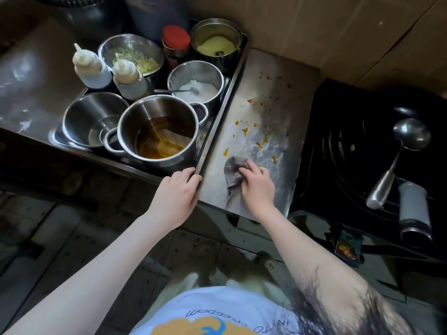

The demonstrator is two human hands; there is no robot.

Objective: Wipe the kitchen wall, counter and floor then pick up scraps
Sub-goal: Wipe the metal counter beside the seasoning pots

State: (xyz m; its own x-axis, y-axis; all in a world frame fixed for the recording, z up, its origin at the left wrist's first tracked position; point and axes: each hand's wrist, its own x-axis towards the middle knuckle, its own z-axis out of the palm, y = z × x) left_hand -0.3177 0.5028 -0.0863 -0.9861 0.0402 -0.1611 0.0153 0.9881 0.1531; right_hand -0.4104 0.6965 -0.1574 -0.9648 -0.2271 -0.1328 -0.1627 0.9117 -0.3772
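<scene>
A steel counter runs away from me, smeared with wet streaks. Orange food scraps lie scattered over its middle and far part. My right hand presses a grey rag flat on the counter's near end. My left hand grips the near corner of a dark metal tray that sits along the counter's left side. The brown wall rises behind the counter. Dark tiled floor shows below my arms.
The tray holds several steel pots, among them a pot of oil and a pot of white grains, two squeeze bottles and a red-lidded jar. A black wok with a steel ladle stands at the right.
</scene>
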